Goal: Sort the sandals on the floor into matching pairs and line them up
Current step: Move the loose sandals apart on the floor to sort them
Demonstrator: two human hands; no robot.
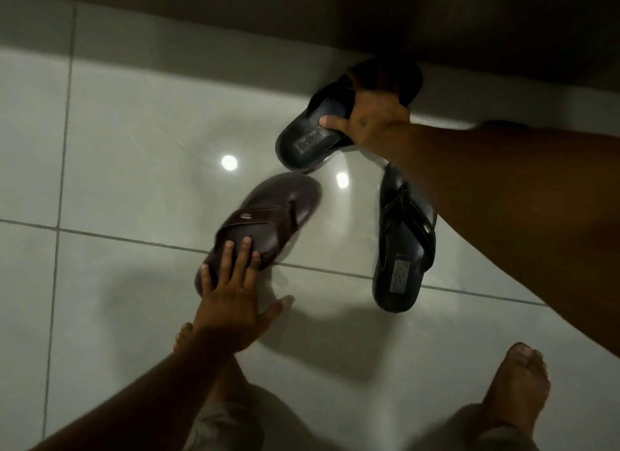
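A brown sandal [268, 212] lies slanted on the pale tiled floor at centre. My left hand [235, 299] rests flat on its heel end with fingers spread, not gripping. Up by the wall, my right hand [372, 115] grips the strap side of a black sandal [312, 141], thumb pressed on its insole. A second black sandal [402, 246] lies on the floor below my right forearm, heel toward me; the forearm hides its toe.
A dark wall base [302, 31] runs across the top, just behind the gripped sandal. My bare feet stand at the bottom, the left foot [184, 336] mostly hidden by my left arm and the right foot [516, 383] at lower right. Glossy tiles [134, 131] reflect two lights.
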